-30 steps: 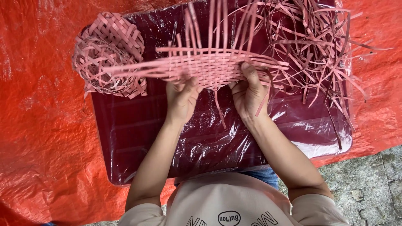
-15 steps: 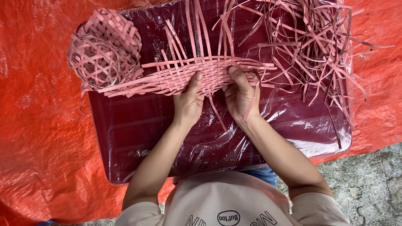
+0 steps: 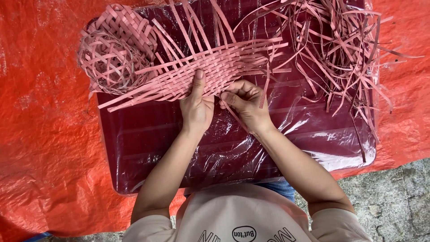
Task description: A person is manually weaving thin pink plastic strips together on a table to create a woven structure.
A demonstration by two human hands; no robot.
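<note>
both hands [image 3: 197, 107] [image 3: 245, 104] gripping pink woven mat [image 3: 210, 67]

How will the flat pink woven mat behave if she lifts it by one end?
The woven mat would probably sag, since its strips look thin and flat. Its loose strip ends fan out unwoven, so they may slip apart. It likely weighs little.
</note>
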